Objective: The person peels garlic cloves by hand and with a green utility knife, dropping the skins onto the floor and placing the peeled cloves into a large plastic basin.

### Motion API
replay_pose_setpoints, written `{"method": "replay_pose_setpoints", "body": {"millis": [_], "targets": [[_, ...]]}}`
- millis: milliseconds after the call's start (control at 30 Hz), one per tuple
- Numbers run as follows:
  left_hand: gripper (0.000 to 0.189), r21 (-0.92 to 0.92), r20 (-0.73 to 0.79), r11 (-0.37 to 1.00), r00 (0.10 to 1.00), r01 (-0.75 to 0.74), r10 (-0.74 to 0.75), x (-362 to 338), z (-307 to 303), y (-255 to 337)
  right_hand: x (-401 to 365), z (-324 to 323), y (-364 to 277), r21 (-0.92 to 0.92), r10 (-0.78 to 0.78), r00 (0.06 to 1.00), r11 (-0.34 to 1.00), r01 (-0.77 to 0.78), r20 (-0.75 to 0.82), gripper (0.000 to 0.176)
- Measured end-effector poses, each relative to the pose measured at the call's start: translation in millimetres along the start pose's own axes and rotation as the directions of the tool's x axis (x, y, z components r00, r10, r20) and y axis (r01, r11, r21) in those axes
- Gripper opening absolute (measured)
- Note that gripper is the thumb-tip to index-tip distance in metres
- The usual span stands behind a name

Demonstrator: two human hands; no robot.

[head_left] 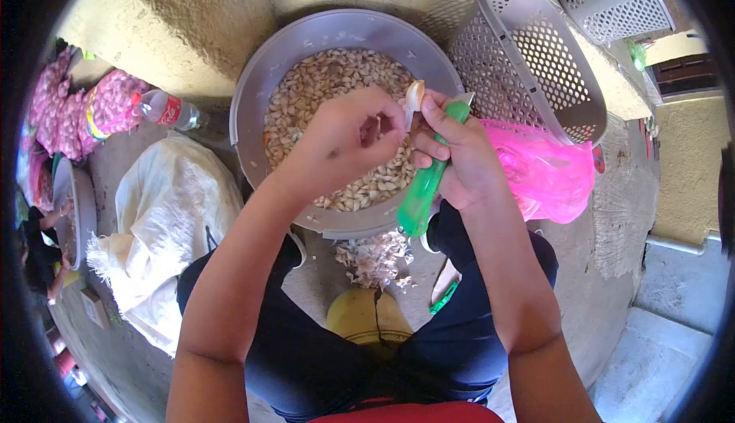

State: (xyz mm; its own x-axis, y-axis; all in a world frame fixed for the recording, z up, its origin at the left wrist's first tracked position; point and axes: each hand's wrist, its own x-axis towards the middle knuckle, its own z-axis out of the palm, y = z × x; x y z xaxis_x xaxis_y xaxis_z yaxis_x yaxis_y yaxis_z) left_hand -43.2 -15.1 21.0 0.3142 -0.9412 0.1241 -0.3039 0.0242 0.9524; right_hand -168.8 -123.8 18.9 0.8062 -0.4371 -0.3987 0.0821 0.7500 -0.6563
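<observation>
Over a wide grey tub (337, 29) of garlic cloves (321, 71), the right hand (471, 155) closes around a green-handled knife (419, 199), apparently leaving its thumb free to steady one clove (415, 95). The left hand (354, 141) curls, fingertips at that clove, grip unclear. The tub sits ahead of the knees, likely for reach.

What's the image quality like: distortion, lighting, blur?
Head view: fisheye, with black rounded corners and outer surroundings bent; lighting uneven, a darker shadow on the yellowish wall, the white sack bright; garlic clove and green-handled knife readable; the person at far left small, indistinct.
</observation>
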Motion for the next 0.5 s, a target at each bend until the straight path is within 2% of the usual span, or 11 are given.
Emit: {"method": "replay_pose_setpoints", "body": {"millis": [33, 133, 200, 233, 333, 500], "targets": [[0.009, -0.058, 0.002, 0.996, 0.997, 0.075, -0.075, -0.3, -1.5, 2.4, -0.3, 0.9, -0.5, -0.06, -0.03, 0.999, 0.998, 0.028, -0.023, 0.023], [0.012, -0.259, -0.078, 0.958, 0.986, 0.123, -0.147, 3.5, -10.1, -2.5, -1.9, 5.1, -1.0, -0.275, -0.129, 0.988, 0.956, 0.102, -0.081, 0.021], [0.014, -0.255, -0.131, 0.966, 0.988, 0.046, -0.081, 5.6, -9.3, 0.6, -5.0, 8.5, 0.0, -0.457, -0.204, 0.973, 0.879, 0.134, -0.106, 0.02], [0.015, -0.251, -0.159, 0.968, 0.986, 0.008, -0.05, 5.9, -9.6, 1.7, -5.4, 8.7, 0.7, -0.463, -0.199, 0.975, 0.876, 0.131, -0.1, 0.019], [0.015, -0.041, -0.091, 0.997, 0.994, -0.065, 0.061, 5.0, -14.5, 0.4, -6.7, 8.7, 0.1, -0.492, -0.18, 0.98, 0.863, 0.115, -0.087, 0.02], [0.012, 0.097, -0.068, 0.986, 0.988, -0.134, 0.141, 5.3, -20.4, 1.7, -7.8, 10.2, -1.3, -0.522, -0.131, 0.989, 0.85, 0.075, -0.07, 0.022]]}}
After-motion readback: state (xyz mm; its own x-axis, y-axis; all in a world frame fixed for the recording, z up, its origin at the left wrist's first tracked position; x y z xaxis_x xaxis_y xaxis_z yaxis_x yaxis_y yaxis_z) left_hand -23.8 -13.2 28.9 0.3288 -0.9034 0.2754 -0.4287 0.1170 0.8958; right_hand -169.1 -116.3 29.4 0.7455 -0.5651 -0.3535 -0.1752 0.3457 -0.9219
